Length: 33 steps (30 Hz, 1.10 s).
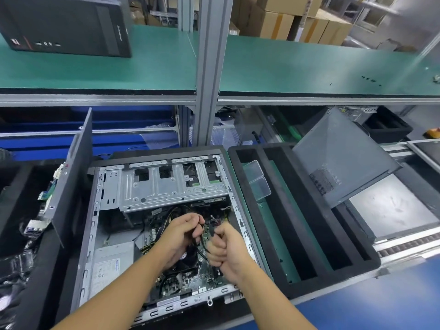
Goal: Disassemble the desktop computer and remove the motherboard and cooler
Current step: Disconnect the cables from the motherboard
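Note:
An open desktop case (92, 234) lies on its side in front of me, its silver drive cage (171, 186) at the far end. The green motherboard (209, 275) lies in the bottom, with the black cooler fan (188, 260) partly hidden under my wrists. The grey power supply (112, 265) sits at the near left. My left hand (183, 232) grips a bundle of black cables (200, 241) above the board. My right hand (223, 248) is curled round the same black cables, just right of the left hand.
A black foam tray (307, 229) with long slots and two clear plastic boxes (257, 179) stands right of the case. A removed grey side panel (342, 158) leans beyond it. Another black computer tower (66, 22) stands on the green shelf (309, 67). Loose parts and cables lie at the left.

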Available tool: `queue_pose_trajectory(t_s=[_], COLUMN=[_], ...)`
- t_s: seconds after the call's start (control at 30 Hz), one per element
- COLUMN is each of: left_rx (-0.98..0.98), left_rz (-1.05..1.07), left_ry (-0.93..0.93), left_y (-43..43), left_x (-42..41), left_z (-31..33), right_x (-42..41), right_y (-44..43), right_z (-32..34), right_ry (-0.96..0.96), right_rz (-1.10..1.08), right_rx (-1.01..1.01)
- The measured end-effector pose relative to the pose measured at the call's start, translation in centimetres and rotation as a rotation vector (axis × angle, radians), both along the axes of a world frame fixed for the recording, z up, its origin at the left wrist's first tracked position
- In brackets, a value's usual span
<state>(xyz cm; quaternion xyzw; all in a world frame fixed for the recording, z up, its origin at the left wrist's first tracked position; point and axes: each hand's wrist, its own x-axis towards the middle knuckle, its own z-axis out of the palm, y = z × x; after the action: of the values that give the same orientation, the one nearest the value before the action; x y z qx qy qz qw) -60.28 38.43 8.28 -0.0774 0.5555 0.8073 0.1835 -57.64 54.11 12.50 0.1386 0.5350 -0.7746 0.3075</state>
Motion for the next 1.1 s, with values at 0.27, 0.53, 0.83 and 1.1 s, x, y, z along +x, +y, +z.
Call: queue_pose_trajectory(t_s=[0.27,0.53,0.83,1.1], left_rx=[-0.655,-1.03,-1.064,-1.087], left_rz=[-0.036,-0.346,-0.181,-0.177], left_ry=[0.125,0.18,0.086,0.09], left_y=[-0.6,-1.8,-3.5,-3.4], left_x=[0.3,-1.5,-2.4,-2.8], left_z=[-0.2,0.0,-0.9,-0.3], right_x=[0.1,-0.2,-4.0,-7.8], right_y=[-0.5,-1.5,-1.5,-2.5], right_z=[0.6,-0.3,-0.6,0.2], right_ry=[-0.056,0.031,0.019,0.111], right_rz=[0.569,0.502,0.197,0.846], right_rx=[0.079,0.265,0.844,1.314])
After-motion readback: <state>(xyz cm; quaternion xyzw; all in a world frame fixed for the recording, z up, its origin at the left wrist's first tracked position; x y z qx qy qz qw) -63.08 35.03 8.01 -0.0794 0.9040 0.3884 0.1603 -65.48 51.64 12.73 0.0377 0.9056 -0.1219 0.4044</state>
